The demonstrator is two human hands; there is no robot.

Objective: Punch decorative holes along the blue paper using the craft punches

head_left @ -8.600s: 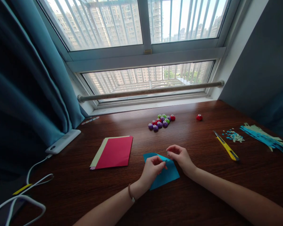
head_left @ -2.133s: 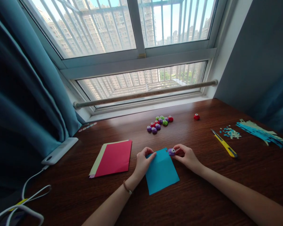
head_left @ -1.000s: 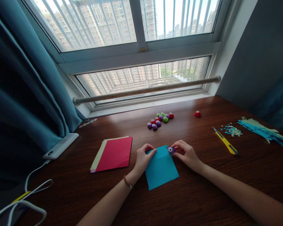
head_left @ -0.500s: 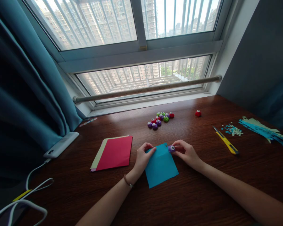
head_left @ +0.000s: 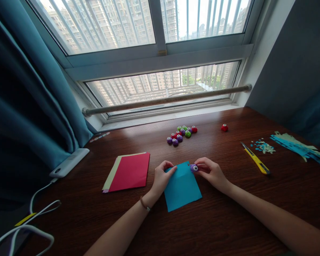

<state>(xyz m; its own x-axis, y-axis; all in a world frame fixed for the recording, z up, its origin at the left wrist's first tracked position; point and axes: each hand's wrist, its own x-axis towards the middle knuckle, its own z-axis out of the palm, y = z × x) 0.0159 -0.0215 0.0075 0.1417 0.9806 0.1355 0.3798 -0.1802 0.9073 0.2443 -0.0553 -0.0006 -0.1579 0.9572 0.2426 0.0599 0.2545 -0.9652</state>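
A square of blue paper (head_left: 181, 188) lies tilted over the table in front of me. My left hand (head_left: 163, 177) pinches its upper left edge between thumb and fingers. At the upper right corner, my right hand (head_left: 212, 173) grips a small purple craft punch (head_left: 193, 168) with a star mark on its white top. The punch sits right at the paper's edge, and a tiny cut-out shows in the corner beside it. Several more craft punches (head_left: 179, 139) in purple, red and green stand grouped farther back.
Red and pale green paper sheets (head_left: 130, 172) are stacked at left. Rightward lie a yellow utility knife (head_left: 256, 159), paper confetti (head_left: 264, 146) and blue and pale paper strips (head_left: 298, 147). One red punch (head_left: 224, 127) stands apart. A white power bank (head_left: 69, 163) with a cable is at far left.
Almost nothing differs. Both hands keep their hold on the paper and the punch, and the view has shifted very slightly.
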